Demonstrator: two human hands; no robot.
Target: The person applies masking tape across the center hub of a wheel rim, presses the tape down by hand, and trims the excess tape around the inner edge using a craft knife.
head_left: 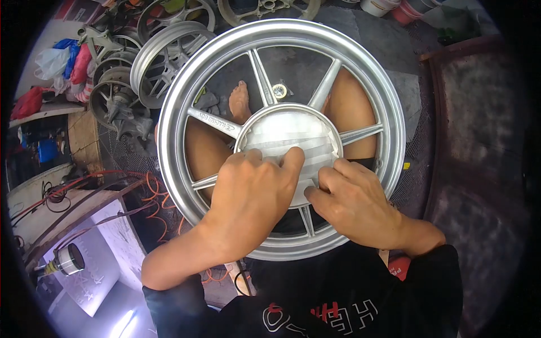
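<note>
A silver alloy wheel rim (176,73) with several spokes lies across my lap. Its round hub (290,127) is covered with pale, overlapping strips that look like masking tape. Over the hub's lower left edge, my left hand (251,186) has its fingers curled down and its thumb lying across the strips. My right hand (358,205) is closed at the hub's lower right edge, thumb and fingers close together against it. The fingertips of both hands are partly hidden, so whatever they pinch does not show.
A roll of tape (279,91) lies on the floor beyond the hub, seen between spokes. Several more wheels (169,62) are stacked at the upper left. An orange coiled hose (155,188) hangs at left, near a lit lamp (124,324). A dark panel (479,141) stands at right.
</note>
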